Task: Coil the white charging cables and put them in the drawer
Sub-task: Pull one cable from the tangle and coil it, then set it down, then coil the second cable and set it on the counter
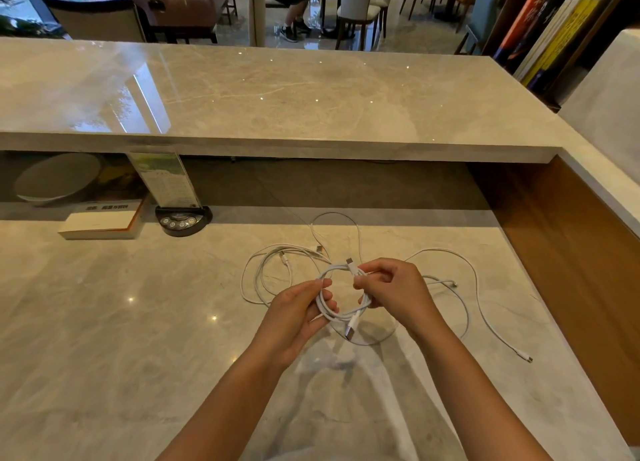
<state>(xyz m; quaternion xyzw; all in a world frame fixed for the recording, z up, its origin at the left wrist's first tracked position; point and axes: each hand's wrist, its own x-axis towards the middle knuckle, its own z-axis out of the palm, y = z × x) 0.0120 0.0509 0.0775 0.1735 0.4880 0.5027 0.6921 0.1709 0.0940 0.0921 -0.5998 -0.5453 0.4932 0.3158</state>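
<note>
A white charging cable wound into a small coil (333,313) hangs between my hands above the marble desk. My left hand (298,317) grips the coil's left side. My right hand (391,292) pinches its upper right side near a plug end (353,266). Another plug (350,329) dangles from the coil's bottom. A second loose white cable (263,270) lies in loops on the desk to the left. A third white cable (474,287) trails to the right, its plug (528,358) near the desk's right edge. No drawer is in view.
A white book (100,223) and a black-based sign stand (181,218) sit at the back left of the desk (104,322). A raised marble counter (277,90) runs along the back; a wooden side panel (571,253) bounds the right.
</note>
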